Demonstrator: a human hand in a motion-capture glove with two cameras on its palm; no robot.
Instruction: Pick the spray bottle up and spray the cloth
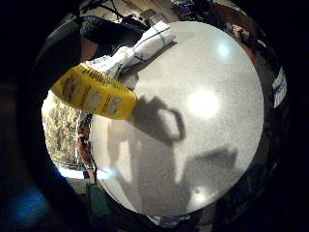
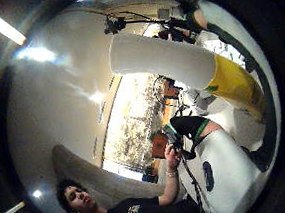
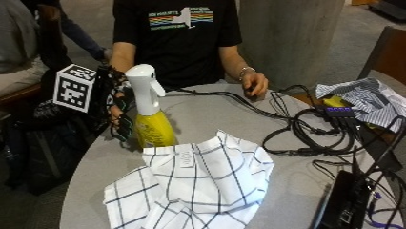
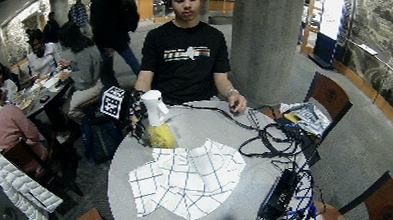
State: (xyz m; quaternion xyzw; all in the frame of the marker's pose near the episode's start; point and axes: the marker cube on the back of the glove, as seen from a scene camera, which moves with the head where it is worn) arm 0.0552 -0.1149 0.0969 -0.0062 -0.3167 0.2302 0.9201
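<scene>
**Gloved hand on the spray bottle, beside the checked cloth**

The gloved right hand [image 3: 118, 112] is wrapped around the spray bottle [image 3: 149, 112], fingers curled about the neck and upper body just under the white trigger head [image 3: 143, 78]. The bottle is upright, nozzle pointing away from the hand toward the middle of the table; whether its yellow base touches the tabletop or hangs just above it cannot be told. In the little finger side palm view the yellow labelled body [image 1: 94, 92] fills the space next to the palm, and in the thumb side view the white head [image 2: 161, 59] runs across in front of it.

Just past the bottle, on the side away from the hand, lies the white cloth with dark check lines [image 3: 190, 186], crumpled, one raised fold reaching close to the bottle's base. It rests on the round grey table [image 3: 82, 191].

Farther off, across the table, black cables [image 3: 298, 129] loop near the person's bare left hand [image 3: 255, 86], which rests on the tabletop.
</scene>
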